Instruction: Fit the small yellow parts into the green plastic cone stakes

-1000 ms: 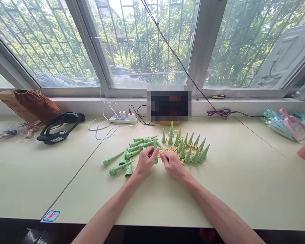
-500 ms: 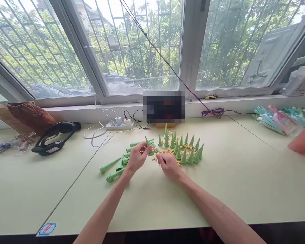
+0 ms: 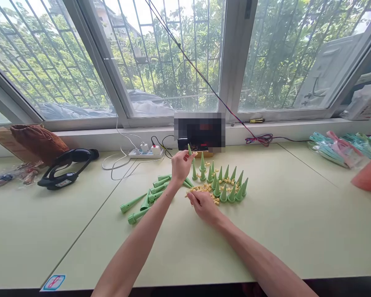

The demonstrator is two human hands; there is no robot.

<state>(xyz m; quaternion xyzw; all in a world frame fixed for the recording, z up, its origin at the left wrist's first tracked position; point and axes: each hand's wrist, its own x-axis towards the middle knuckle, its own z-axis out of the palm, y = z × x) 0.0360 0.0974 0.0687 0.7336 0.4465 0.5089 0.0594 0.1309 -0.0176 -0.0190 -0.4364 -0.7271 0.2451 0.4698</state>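
My left hand [image 3: 181, 166] is raised over the table and pinches a green cone [image 3: 190, 151], tip up, just left of a group of upright green cones [image 3: 225, 185]. My right hand [image 3: 202, 203] rests on the table with fingers curled over a scatter of small yellow pieces [image 3: 204, 189]; what it holds, if anything, I cannot make out. A pile of green spikes [image 3: 148, 195] lies flat to the left of both hands.
A black headset [image 3: 66, 167] and a brown bag [image 3: 38, 140] lie at the left. A white power strip [image 3: 145, 152] with cables sits by the window sill, next to a dark blurred box [image 3: 200, 132]. Plastic packets [image 3: 340, 146] are at the right, and another person's orange sleeve [image 3: 369, 175].
My left hand has lifted the green cone up and away from my right hand, toward the standing cones. My right hand has stayed on the yellow pieces.
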